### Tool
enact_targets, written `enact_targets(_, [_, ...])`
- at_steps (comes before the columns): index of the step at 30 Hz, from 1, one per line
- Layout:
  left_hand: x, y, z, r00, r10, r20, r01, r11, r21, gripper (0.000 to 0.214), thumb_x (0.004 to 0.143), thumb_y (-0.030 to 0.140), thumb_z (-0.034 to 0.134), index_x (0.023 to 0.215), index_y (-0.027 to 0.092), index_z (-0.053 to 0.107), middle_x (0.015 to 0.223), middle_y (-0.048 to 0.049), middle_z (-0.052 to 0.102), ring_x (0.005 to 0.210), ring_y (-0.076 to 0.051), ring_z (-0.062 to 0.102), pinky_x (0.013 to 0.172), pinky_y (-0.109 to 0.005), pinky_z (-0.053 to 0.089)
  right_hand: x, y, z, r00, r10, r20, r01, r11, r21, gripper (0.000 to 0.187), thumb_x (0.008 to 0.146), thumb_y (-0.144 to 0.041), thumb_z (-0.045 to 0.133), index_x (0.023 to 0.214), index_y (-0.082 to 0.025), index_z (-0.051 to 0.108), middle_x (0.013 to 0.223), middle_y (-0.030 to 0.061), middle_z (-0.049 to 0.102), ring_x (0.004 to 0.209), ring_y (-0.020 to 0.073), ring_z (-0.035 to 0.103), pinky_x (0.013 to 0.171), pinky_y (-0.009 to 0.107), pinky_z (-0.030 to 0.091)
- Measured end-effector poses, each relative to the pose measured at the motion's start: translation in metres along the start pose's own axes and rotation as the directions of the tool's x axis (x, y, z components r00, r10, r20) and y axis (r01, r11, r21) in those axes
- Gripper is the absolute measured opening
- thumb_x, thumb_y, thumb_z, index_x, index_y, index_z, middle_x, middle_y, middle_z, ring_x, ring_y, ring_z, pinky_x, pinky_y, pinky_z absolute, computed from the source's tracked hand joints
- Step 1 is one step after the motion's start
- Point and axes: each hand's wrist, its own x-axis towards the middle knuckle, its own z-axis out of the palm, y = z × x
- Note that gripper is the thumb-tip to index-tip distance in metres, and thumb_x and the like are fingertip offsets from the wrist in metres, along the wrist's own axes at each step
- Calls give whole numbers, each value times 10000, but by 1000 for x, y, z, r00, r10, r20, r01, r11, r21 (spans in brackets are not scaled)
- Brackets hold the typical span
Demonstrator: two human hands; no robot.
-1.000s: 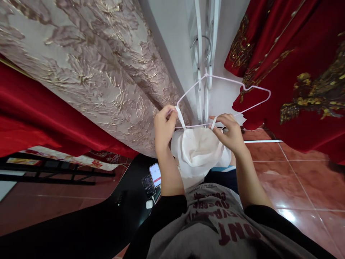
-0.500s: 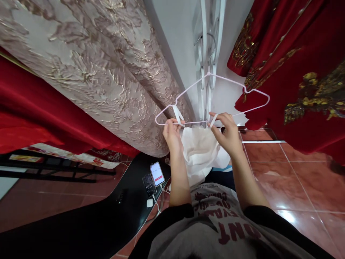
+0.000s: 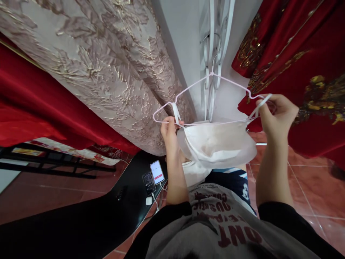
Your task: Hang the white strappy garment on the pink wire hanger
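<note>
A pale pink clothes hanger [image 3: 212, 74] hangs by its metal hook from a white rack. Below its bottom bar spreads a thin white strappy garment [image 3: 219, 140]; its left strap is looped over the hanger's left notch. My left hand [image 3: 170, 133] is closed at the lower left of the hanger, pinching around the bar and the base of that strap. My right hand [image 3: 277, 115] is closed on the garment's other strap, stretching it up and out at the hanger's right end. Whether that strap sits over the right notch is hard to make out.
A cream-gold embossed curtain-like cloth [image 3: 107, 64] drapes on the left, and red gold-trimmed garments [image 3: 272, 54] hang on the right. Two phones [image 3: 157, 172] with cables and a white charger case [image 3: 149, 200] lie on a black tabletop [image 3: 88, 223]. Red floor tiles [image 3: 309, 180] show below.
My right hand has moved right and slightly up with the strap, from mid-bar to the hanger's right end. The white garment is now spread wide. My left hand stays almost in place.
</note>
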Motion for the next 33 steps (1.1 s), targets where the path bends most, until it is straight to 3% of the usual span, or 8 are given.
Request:
enact_targets(6, [2,-1,0,998,-48,35,49,998,-32,256,888,351,778,866,209,565,642,28,676,540,-114,641,612,-232,483,12,-27,9,953,-186,239,239,946,-219,188,849,-271,833,997,-312,725,999,84,745,999,297,676,990,529,535])
enact_targets(11, [0,-2,-4,994,-47,101,52,998,-44,324,824,389,831,861,208,565,707,7,715,579,-106,643,644,-233,507,-18,-24,29,865,-499,-45,496,866,-59,218,986,-320,627,1183,-323,719,1129,93,728,1156,343,670,1022,579,524])
enact_targets(14, [-1,-5,-5,993,-46,110,51,998,-42,350,811,415,840,875,217,559,728,10,720,606,-108,648,661,-235,510,-40,-17,43,872,-415,260,417,908,50,237,1013,-290,579,1181,-313,744,1073,49,767,1040,280,714,944,497,537])
enact_targets(17, [-3,-11,-9,990,-55,130,59,998,-29,346,826,430,829,959,225,585,798,-2,753,666,-120,679,724,-256,527,-57,-8,55,792,-269,549,368,927,-76,234,987,-285,630,1180,-294,762,999,26,797,918,253,703,919,468,491])
enact_targets(23, [-16,-2,-32,895,-115,430,21,976,218,389,899,449,796,1201,248,656,1199,-80,785,1172,-206,715,1019,-336,521,-71,-3,65,868,-250,429,360,912,-199,194,1011,-300,618,1138,-286,764,1020,16,806,938,237,674,967,449,423])
enact_targets(27, [-18,29,-46,871,-125,475,-47,941,335,266,967,460,723,1083,220,735,1093,-87,792,1063,-201,728,891,-302,560,-71,-2,65,877,-230,422,326,930,-172,187,1018,-312,597,1106,-304,761,990,7,797,952,240,675,1015,471,423])
enact_targets(30, [-14,49,-48,877,-96,471,24,987,157,347,926,524,737,1069,210,772,1006,-102,775,956,-214,742,656,-258,547,-73,-2,65,883,-230,410,310,940,-140,181,1014,-296,599,1097,-315,759,970,1,785,970,243,676,1075,498,417])
enact_targets(33, [-7,56,-42,919,-1,394,35,996,-78,493,905,619,697,1164,206,768,1189,-145,753,1140,-274,735,761,-307,616,-75,-4,64,877,-247,413,314,944,-102,198,1005,-263,614,1132,-323,754,1024,-3,787,1005,239,683,1125,510,399])
